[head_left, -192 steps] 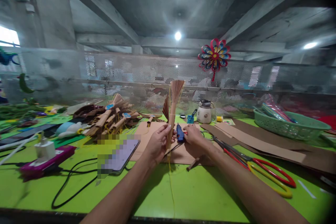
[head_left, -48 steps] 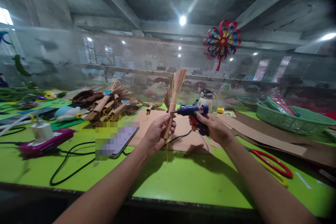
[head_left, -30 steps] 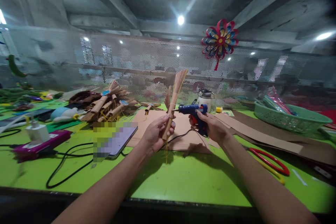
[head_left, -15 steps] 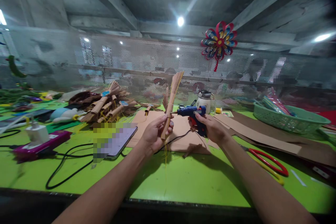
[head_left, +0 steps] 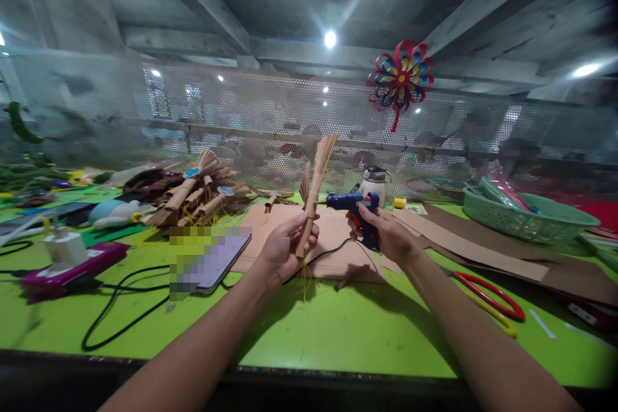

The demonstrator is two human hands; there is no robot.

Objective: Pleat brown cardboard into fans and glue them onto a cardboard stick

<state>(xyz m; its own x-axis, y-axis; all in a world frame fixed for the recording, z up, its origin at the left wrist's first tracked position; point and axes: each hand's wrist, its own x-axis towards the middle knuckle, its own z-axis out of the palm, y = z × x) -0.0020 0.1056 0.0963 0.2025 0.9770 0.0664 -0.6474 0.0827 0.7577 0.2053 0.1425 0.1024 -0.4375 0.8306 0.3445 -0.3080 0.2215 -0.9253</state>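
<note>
My left hand [head_left: 284, 250] grips the lower stem of a pleated brown paper fan [head_left: 316, 170] and holds it upright above the green table [head_left: 338, 328]. A thin yellow thread [head_left: 304, 277] hangs from the stem below my fingers. My right hand [head_left: 389, 235] is wrapped round the handle of a blue hot glue gun [head_left: 350, 203]. Its nozzle points left and meets the fan's stem just above my left thumb. The gun's black cord [head_left: 333, 251] trails down onto a brown cardboard sheet [head_left: 338, 238].
A pile of finished brown paper fans [head_left: 197, 196] lies at the back left. A phone [head_left: 212, 261], a pink power strip [head_left: 67, 267] and black cables [head_left: 120, 315] sit left. Red-and-yellow scissors [head_left: 492, 302], cardboard strips [head_left: 477, 257], a green basket [head_left: 526, 219] and a white jar [head_left: 374, 187] are right.
Over the last seconds my right hand lifted the glue gun from the cardboard and brought its nozzle to the fan's stem. In the last half second both hands barely moved.
</note>
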